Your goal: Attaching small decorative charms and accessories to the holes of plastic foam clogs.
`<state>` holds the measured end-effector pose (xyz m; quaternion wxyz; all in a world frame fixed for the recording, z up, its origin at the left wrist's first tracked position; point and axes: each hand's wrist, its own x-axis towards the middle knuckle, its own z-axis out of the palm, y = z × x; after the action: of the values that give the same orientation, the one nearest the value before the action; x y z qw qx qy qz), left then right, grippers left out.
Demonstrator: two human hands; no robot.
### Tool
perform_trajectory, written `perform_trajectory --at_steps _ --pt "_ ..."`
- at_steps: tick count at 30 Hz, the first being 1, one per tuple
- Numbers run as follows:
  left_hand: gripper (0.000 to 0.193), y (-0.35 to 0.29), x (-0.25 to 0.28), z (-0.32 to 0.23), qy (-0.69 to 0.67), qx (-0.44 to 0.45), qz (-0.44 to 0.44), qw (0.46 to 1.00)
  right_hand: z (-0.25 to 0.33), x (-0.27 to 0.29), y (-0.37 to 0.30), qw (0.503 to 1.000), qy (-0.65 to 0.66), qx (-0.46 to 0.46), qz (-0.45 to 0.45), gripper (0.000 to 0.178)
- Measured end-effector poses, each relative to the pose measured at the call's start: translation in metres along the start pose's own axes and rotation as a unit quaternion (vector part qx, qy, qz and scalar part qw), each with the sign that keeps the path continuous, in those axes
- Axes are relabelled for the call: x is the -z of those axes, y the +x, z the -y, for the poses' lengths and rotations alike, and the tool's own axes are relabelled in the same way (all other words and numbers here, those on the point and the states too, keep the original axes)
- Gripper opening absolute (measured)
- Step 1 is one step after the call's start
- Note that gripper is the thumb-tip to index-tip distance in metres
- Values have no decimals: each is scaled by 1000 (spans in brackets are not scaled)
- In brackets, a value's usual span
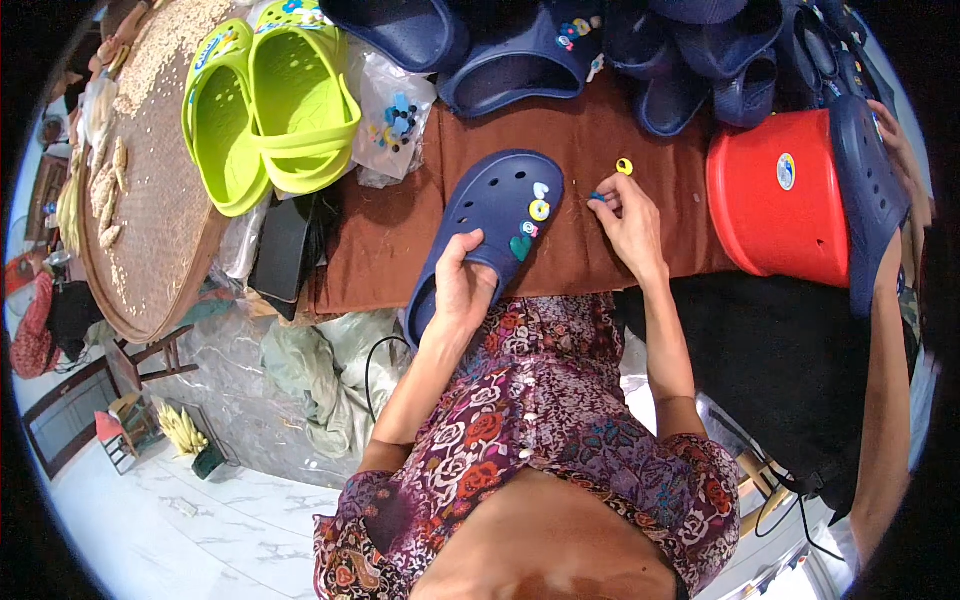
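Left of the red bucket (775,215), the left hand (463,280) grips a navy clog (490,195). Nearer the bucket, the right hand (632,222) pinches a small blue piece (598,197)

Table surface: creased dark-brown cloth (690,225) | far side: several navy-blue foam clogs (515,45), some decorated | far left: clear plastic bag (375,160) of small blue, black and yellow pieces | right of centre: small round yellow-and-black charm (625,166) | right end: glossy red plastic bucket (750,200)
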<state>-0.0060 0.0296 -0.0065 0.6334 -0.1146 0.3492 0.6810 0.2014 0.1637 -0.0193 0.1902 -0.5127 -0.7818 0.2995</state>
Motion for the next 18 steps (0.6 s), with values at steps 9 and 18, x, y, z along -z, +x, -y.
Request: perform_trajectory --at_steps 9,18 --pt "45 -9 -2 8 24 -6 7 1000 55 2 23 984 108 124 -65 15" --pt "43 -8 5 10 57 17 14 998 57 -11 24 963 50 261 -32 14"
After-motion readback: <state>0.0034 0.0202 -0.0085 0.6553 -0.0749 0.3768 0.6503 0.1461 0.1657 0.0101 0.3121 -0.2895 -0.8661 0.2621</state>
